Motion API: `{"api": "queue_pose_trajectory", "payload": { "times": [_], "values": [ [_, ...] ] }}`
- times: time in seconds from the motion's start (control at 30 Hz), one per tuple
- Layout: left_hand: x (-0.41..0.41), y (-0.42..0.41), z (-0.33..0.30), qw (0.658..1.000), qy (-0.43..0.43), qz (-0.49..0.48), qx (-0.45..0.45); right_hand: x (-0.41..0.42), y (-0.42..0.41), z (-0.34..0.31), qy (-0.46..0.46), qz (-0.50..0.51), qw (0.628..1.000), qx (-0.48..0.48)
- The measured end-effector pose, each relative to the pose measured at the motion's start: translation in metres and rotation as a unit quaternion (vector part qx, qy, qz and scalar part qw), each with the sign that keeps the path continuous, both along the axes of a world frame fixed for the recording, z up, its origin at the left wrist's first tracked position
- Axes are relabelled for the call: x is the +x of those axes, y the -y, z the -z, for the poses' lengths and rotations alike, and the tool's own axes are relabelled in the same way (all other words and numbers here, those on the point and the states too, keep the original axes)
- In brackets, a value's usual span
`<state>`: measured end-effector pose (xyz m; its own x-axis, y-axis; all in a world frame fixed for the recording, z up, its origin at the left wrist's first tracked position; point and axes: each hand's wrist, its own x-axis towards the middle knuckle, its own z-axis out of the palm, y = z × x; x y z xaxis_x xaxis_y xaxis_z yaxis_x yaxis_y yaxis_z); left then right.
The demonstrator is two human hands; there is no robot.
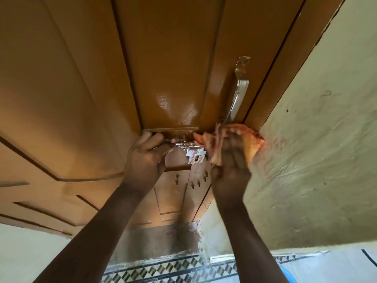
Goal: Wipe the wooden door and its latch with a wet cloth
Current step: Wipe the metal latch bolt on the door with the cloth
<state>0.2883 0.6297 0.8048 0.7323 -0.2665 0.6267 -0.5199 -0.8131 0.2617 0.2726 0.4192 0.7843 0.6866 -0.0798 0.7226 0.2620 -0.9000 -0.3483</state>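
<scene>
1. Wooden door (167,58) fills the upper and left part of the view, brown and glossy, its panels running away from the camera, and its right edge meets the pale green wall (318,160).
2. Down near the bottom there's a patterned tile floor (163,270), with a bit of blue at the right.
3. A metal pull handle (238,92) stands on the door's right stile, just above the cloth.
4. Right hand (230,172) is up at the door's edge, fingers closed around a bunched orange cloth (248,144), pressing it where door and wall meet.
5. Left hand (144,158) is just left of it, fingers curled onto the left end of the latch (187,145).
6. That shiny latch sits between both hands, its right end touching the cloth.
</scene>
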Motion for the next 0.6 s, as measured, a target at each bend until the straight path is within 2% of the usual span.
{"api": "queue_pose_trajectory", "payload": {
  "times": [0.07,0.13,0.27,0.33,0.43,0.5,0.6],
  "values": [
    [-0.001,0.001,0.000,1.000,0.001,-0.008,-0.007,-0.013,-0.010,0.005,-0.005,-0.062,0.995,-0.079],
    [-0.002,0.002,0.001,1.000,0.003,-0.009,-0.007,-0.012,0.008,0.004,-0.004,-0.062,0.993,-0.101],
    [0.001,-0.001,0.001,1.000,0.006,-0.001,-0.006,-0.001,0.033,0.001,-0.016,0.063,0.998,0.013],
    [0.002,-0.001,0.001,1.000,0.007,0.000,-0.004,0.001,0.013,-0.002,-0.012,0.064,0.996,0.062],
    [0.001,-0.001,0.001,1.000,0.008,-0.004,-0.001,-0.010,-0.027,-0.001,-0.021,-0.040,0.999,-0.015],
    [0.001,-0.001,0.001,1.000,0.012,-0.005,0.002,-0.010,-0.023,0.005,-0.017,-0.086,0.994,-0.071],
    [0.000,-0.002,0.000,1.000,0.013,-0.002,0.010,0.000,0.011,0.011,0.018,-0.045,0.994,-0.095]
  ]
}}
